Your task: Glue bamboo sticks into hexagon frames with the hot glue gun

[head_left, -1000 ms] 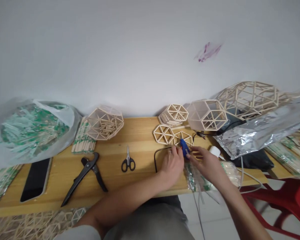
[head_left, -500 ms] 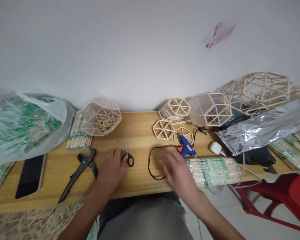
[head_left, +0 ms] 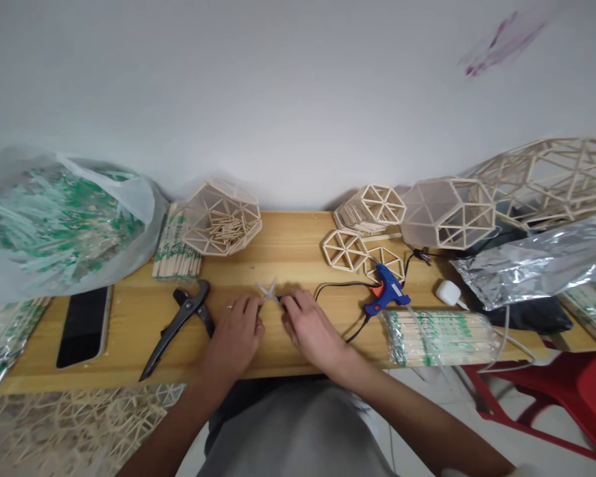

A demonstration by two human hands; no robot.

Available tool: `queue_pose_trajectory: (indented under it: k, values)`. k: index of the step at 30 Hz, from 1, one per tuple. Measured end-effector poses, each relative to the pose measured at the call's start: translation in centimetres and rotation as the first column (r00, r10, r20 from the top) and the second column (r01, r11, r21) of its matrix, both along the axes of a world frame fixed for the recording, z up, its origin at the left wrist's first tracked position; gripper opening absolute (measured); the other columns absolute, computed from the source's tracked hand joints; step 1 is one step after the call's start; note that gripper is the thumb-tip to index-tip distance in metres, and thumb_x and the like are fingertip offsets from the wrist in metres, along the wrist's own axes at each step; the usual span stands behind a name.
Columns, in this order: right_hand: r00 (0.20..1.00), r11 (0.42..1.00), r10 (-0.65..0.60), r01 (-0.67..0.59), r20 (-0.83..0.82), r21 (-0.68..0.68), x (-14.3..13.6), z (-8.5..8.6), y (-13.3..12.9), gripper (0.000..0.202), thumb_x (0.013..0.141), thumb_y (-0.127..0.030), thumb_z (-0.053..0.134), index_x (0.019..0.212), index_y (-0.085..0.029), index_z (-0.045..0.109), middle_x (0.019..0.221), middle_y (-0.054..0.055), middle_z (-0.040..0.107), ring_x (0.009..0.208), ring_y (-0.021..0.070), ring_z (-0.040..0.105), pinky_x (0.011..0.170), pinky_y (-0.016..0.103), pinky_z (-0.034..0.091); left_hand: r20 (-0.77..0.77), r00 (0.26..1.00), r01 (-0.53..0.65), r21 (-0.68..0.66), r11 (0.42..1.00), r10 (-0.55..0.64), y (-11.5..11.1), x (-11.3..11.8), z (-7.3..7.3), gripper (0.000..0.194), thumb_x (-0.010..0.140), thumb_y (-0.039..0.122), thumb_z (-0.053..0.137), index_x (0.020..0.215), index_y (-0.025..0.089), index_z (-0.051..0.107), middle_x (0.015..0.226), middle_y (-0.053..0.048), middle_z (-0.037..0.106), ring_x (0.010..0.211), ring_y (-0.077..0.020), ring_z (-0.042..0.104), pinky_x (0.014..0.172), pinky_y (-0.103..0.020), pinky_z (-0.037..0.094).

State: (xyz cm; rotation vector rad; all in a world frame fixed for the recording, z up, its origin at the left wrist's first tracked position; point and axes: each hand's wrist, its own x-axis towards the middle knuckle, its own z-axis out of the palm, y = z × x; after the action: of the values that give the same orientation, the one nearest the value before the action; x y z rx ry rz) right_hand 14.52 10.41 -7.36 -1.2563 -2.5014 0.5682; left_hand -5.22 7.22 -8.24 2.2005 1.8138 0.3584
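A small pair of scissors (head_left: 269, 292) lies between my hands, its blades spread apart and pointing at the wall. My left hand (head_left: 237, 334) is closed around one handle, and my right hand (head_left: 310, 328) is closed on the other; the finger loops are mostly hidden. Left of my left hand are large black-handled cutters (head_left: 176, 326). To the right of my right hand rests a blue glue gun (head_left: 386, 289) with a black cord. Its nozzle lies by two flat wooden stick hexagons (head_left: 345, 250).
A stick basket (head_left: 222, 218) holding short sticks, a stick bundle (head_left: 176, 248) and a plastic bag of sticks (head_left: 69, 225) stand at left, near a phone (head_left: 83, 328). On the right are wrapped sticks (head_left: 442, 339), a white charger case (head_left: 448, 292), silver foil (head_left: 536, 258) and a red stool (head_left: 576, 391).
My right hand has moved left from beside the glue gun to the scissors and gripped a handle. The scissors' blades have opened wide. The view has shifted a little left.
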Motion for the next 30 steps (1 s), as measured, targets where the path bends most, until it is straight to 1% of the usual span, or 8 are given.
queue_pose_trajectory:
  k: [4,7,9,11,13,17,23,30]
  values:
    - [0.998,1.0,-0.009,0.008,0.055,0.022,1.1,0.1,0.3,0.047,0.095,0.002,0.054,0.139,-0.012,0.062,0.133,0.019,0.065,0.126,0.0317,0.061,0.115,0.05,0.053,-0.051,0.996,0.076,0.045,0.996,-0.073,-0.5,-1.2,-0.3,0.036,0.099,0.009,0.048,0.127,0.017,0.067,0.128,-0.014,0.069,0.117,-0.0301,0.066,0.105,-0.047,0.054]
    - [0.993,0.997,0.017,-0.025,0.116,0.066,1.8,-0.4,0.3,0.049,0.098,0.0,0.053,0.145,-0.011,0.06,0.142,0.023,0.06,0.133,0.0331,0.058,0.118,0.05,0.051,-0.182,0.978,0.098,-0.01,0.995,-0.098,-0.8,-1.7,-0.3,0.045,0.101,0.009,0.044,0.138,0.019,0.066,0.123,-0.015,0.071,0.11,-0.0306,0.067,0.098,-0.046,0.057]
    - [0.99,0.996,0.029,-0.04,0.139,0.078,2.1,-0.7,0.3,0.052,0.099,-0.001,0.052,0.149,-0.014,0.058,0.146,0.022,0.058,0.134,0.0325,0.058,0.115,0.049,0.053,-0.247,0.957,0.137,-0.063,0.989,-0.149,-0.6,-2.0,-0.2,0.054,0.099,0.005,0.042,0.145,0.021,0.064,0.117,-0.014,0.072,0.107,-0.0292,0.069,0.095,-0.045,0.057]
    - [0.986,0.994,0.049,-0.063,0.16,0.085,2.2,-0.9,0.5,0.056,0.1,-0.002,0.05,0.153,-0.018,0.055,0.144,0.02,0.061,0.131,0.0314,0.06,0.113,0.049,0.055,-0.291,0.934,0.188,-0.094,0.978,-0.208,-0.1,-2.2,-0.1,0.059,0.098,0.003,0.04,0.149,0.024,0.061,0.114,-0.012,0.073,0.105,-0.0277,0.069,0.094,-0.042,0.057]
    - [0.977,0.992,0.076,-0.095,0.201,0.087,2.1,-0.8,0.7,0.059,0.1,-0.001,0.049,0.156,-0.02,0.053,0.132,0.017,0.067,0.124,0.031,0.063,0.11,0.05,0.056,-0.318,0.911,0.241,-0.106,0.965,-0.263,0.5,-2.4,0.1,0.059,0.099,0.003,0.038,0.15,0.023,0.059,0.111,-0.011,0.072,0.104,-0.027,0.07,0.092,-0.04,0.058]
    - [0.946,0.984,0.132,-0.161,0.296,0.077,1.4,-0.5,1.8,0.054,0.102,-0.004,0.052,0.156,-0.012,0.054,0.115,0.018,0.072,0.115,0.0326,0.066,0.105,0.05,0.058,-0.343,0.873,0.321,-0.128,0.938,-0.346,1.7,-3.3,0.7,0.06,0.099,0.004,0.037,0.156,0.017,0.05,0.111,-0.013,0.072,0.097,-0.0267,0.072,0.084,-0.037,0.059]
    - [0.956,0.978,0.186,-0.201,0.228,0.046,1.0,-0.5,4.1,0.06,0.1,-0.001,0.053,0.158,-0.018,0.052,0.137,0.021,0.068,0.131,0.0325,0.065,0.108,0.049,0.057,-0.337,0.848,0.37,-0.177,0.912,-0.409,3.1,-5.1,1.5,0.071,0.097,0.003,0.041,0.164,0.022,0.035,0.118,-0.012,0.069,0.092,-0.0242,0.074,0.08,-0.035,0.06]
    - [0.932,0.961,0.255,-0.274,0.257,0.041,0.8,-0.5,7.3,0.059,0.099,-0.001,0.053,0.156,-0.016,0.054,0.147,0.023,0.064,0.132,0.0312,0.066,0.11,0.046,0.056,-0.341,0.841,0.379,-0.182,0.907,-0.42,5.4,-5.2,1.3,0.069,0.097,0.004,0.039,0.164,0.022,0.038,0.119,-0.014,0.068,0.1,-0.0264,0.071,0.086,-0.04,0.06]
